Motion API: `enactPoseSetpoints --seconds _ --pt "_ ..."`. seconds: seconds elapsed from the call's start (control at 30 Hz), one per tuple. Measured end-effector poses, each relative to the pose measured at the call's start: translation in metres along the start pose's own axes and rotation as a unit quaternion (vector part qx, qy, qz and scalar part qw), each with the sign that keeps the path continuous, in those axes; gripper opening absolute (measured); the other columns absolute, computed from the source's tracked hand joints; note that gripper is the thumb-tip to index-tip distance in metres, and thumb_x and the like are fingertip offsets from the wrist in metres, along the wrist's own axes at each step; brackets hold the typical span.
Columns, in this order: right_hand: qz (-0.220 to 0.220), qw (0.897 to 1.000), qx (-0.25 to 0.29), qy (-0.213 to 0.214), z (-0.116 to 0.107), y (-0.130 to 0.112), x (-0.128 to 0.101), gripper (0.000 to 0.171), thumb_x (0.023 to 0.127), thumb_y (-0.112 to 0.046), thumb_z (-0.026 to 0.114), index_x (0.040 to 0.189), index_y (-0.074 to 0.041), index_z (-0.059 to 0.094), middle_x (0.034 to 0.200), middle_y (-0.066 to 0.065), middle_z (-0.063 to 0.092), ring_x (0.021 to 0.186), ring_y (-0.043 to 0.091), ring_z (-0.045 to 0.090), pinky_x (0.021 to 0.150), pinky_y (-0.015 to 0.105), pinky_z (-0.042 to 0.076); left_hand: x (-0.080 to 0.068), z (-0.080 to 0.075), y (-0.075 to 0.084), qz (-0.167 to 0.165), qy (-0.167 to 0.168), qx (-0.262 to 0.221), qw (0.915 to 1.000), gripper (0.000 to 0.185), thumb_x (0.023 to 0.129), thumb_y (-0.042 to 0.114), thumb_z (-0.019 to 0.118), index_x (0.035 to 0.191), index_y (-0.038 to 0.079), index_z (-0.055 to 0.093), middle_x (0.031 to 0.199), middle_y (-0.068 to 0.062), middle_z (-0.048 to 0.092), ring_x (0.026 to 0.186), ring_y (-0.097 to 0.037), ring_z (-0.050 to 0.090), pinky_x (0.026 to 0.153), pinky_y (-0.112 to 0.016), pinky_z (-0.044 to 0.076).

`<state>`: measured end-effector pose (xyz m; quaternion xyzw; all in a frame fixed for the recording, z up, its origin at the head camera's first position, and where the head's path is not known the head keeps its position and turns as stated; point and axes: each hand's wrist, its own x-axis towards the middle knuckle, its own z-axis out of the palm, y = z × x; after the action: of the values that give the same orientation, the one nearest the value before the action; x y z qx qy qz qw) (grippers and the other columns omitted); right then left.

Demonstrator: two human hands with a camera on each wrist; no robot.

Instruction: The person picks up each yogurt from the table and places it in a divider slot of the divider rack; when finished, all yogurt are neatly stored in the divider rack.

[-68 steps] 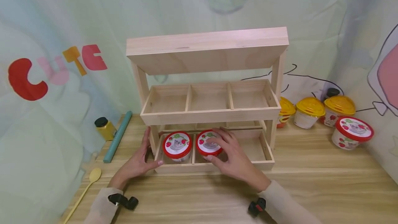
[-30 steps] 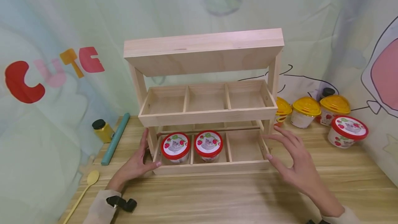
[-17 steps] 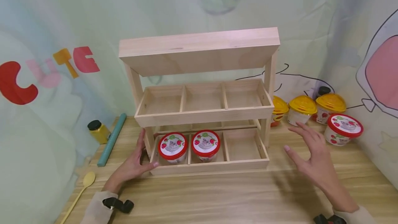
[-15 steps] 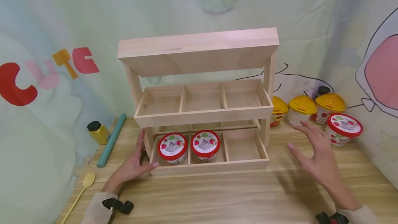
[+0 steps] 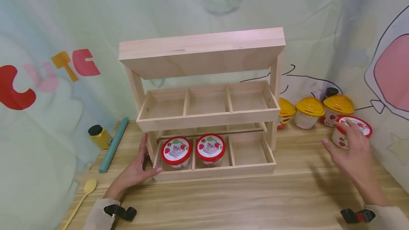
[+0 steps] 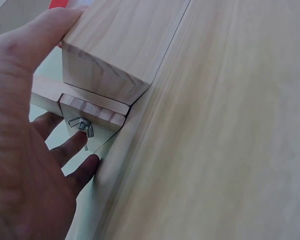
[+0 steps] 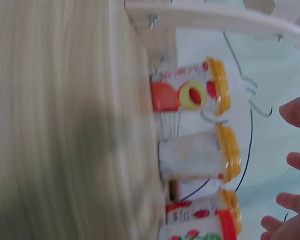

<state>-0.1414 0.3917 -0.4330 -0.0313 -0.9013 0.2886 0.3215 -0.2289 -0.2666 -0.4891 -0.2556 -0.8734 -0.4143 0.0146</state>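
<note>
A three-level wooden rack (image 5: 207, 117) stands on the table. My left hand (image 5: 135, 171) grips its lower left corner, thumb on the front edge and fingers round the side, close to a wing nut (image 6: 83, 125) in the left wrist view. In the lower tray, a strawberry-printed tub (image 5: 176, 152) with a red lid fills the left compartment, and a matching tub (image 5: 210, 148) the middle one. My right hand (image 5: 356, 157), fingers spread, is at another red-lidded tub (image 5: 339, 138) on the right, partly covering it; contact cannot be told.
Behind the right hand stand several yellow-lidded cups (image 5: 310, 113) and a dark-capped bottle (image 5: 331, 91). At left lie a teal roll (image 5: 113, 146), a yellow jar (image 5: 100, 137) with a black lid, and a yellow spoon (image 5: 84, 194). A printed curtain hangs behind.
My right hand has let go of the tub in the middle compartment and moved right to the red-lidded tub on the table. The left hand has stayed at the rack's corner.
</note>
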Motion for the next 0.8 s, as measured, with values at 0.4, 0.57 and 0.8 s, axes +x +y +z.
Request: enactPoseSetpoints --seconds 0.4,0.57,0.8 --pt "0.078 0.994 -0.071 0.003 -0.008 0.034 0.019 0.072 0.103 -0.035 0.060 0.159 0.004 0.038 0.165 0.039 0.034 0.144 0.060 0.034 0.118 0.078 0.023 0.001 -0.002 0.001 -0.004 -0.003 -0.004 1.0000 0.142 0.085 0.014 0.089 0.169 0.032 -0.024 0.175 -0.032 0.025 0.156 -0.067 0.023 0.114 -0.091 0.021" --pt "0.100 0.992 -0.079 -0.025 -0.009 0.048 0.029 0.072 0.105 -0.039 0.054 0.159 0.006 0.034 0.166 0.042 0.027 0.148 0.063 0.028 0.123 0.078 0.018 -0.001 -0.002 0.001 -0.004 -0.005 -0.011 0.9999 0.142 0.085 0.013 0.088 0.169 0.032 -0.025 0.175 -0.031 0.024 0.157 -0.067 0.021 0.114 -0.092 0.020" --pt "0.121 0.988 -0.084 -0.049 -0.009 0.063 0.042 0.075 0.105 -0.041 0.053 0.158 0.009 0.033 0.166 0.044 0.024 0.149 0.064 0.025 0.126 0.076 0.014 0.000 -0.001 0.001 -0.004 -0.004 -0.006 1.0000 0.142 0.085 0.015 0.089 0.169 0.033 -0.024 0.175 -0.030 0.026 0.156 -0.066 0.024 0.114 -0.091 0.022"
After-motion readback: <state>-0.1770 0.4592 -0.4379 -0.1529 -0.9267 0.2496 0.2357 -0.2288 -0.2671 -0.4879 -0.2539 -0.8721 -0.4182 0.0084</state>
